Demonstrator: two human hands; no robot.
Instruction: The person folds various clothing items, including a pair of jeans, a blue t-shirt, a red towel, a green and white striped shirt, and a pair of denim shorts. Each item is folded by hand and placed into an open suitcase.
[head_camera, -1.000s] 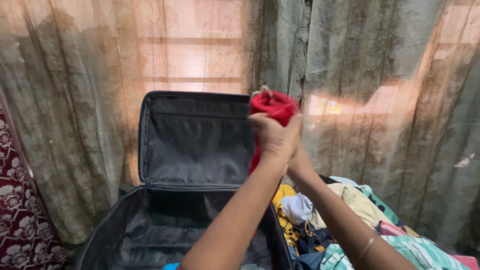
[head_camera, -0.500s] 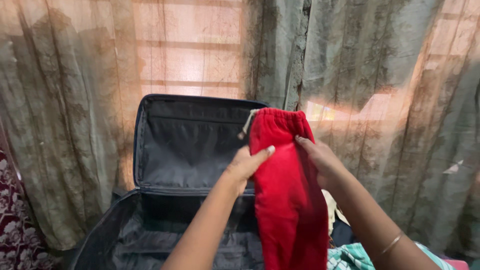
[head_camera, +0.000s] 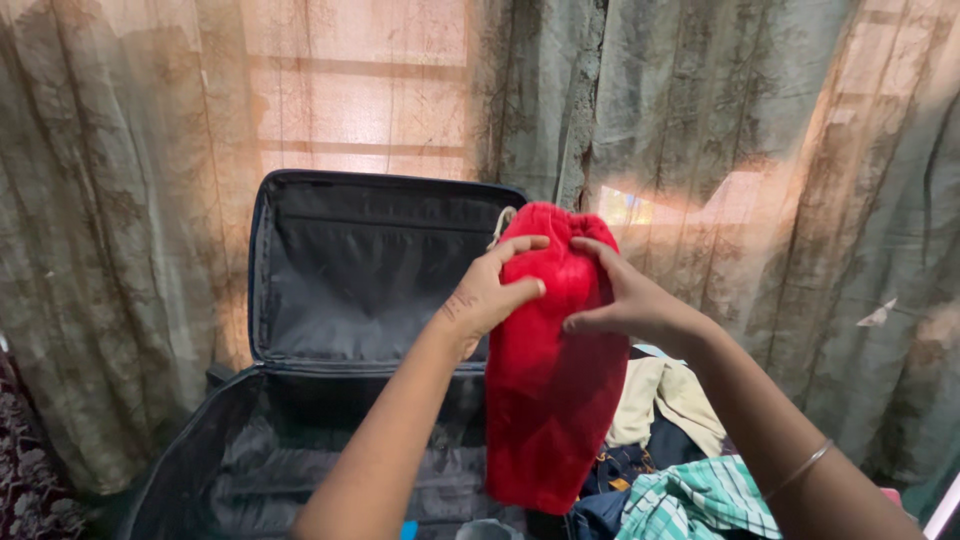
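Both hands, left hand (head_camera: 490, 290) and right hand (head_camera: 622, 300), grip the folded red garment (head_camera: 555, 390) near its drawstring waistband. It hangs upright before the open black suitcase (head_camera: 350, 280), beside the clothes pile (head_camera: 680, 460).

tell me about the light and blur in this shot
Head view: backlit, orange glow through the curtains; suitcase interior dark; red garment and both hands, left hand and right hand, evenly lit, fairly sharp; slight wide-angle stretch at edges.

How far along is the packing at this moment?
Done: suitcase lies open, its visible part nearly bare. In hand: left hand and right hand hold the red garment up by its waistband. Left: the clothes pile beside the case.
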